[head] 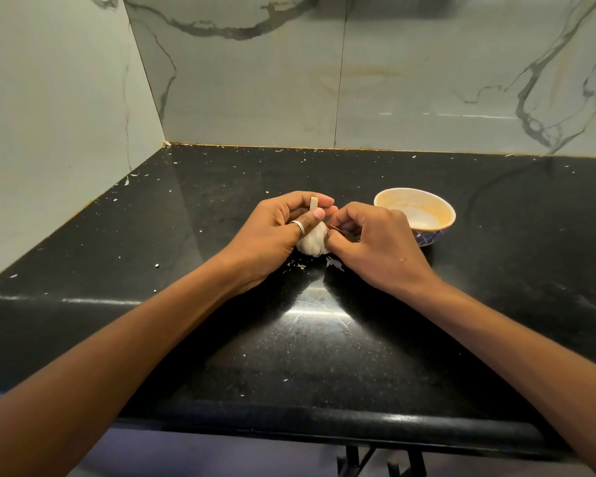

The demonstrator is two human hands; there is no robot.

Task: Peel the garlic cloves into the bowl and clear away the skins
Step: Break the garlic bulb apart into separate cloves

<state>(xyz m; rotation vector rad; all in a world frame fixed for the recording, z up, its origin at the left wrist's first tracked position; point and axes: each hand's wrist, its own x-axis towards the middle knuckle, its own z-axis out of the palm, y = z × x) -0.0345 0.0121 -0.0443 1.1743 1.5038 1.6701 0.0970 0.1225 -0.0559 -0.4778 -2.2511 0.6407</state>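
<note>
Fingers (319,202) of the left hand (272,232) are curled round the top of the garlic bulb (312,241) and pinch its dry stalk (313,203) against the thumb, which wears a ring (298,227). On the right hand (375,242) the fingers are also curled. Their tips pinch at the right flank of the bulb, it seems on the outer skin; how much skin they have I cannot tell.

The bulb is on the worktop (221,339) or just over it, between both hands. Its long axis is nearly upright, and the stalk points up and a little away from the person. So the skin to pull lies directly at the right fingertips. The pull, I judge, should go to the right and downward, with the left hand as the firm support.

The bowl (427,235) stands near, just behind the right hand and to its right; no clove is seen inside it. Some skin scraps (334,264) lie on the worktop under the hands. Nothing stands between the bulb and the bowl except the right hand itself. The task is, I think, at its beginning.
</note>
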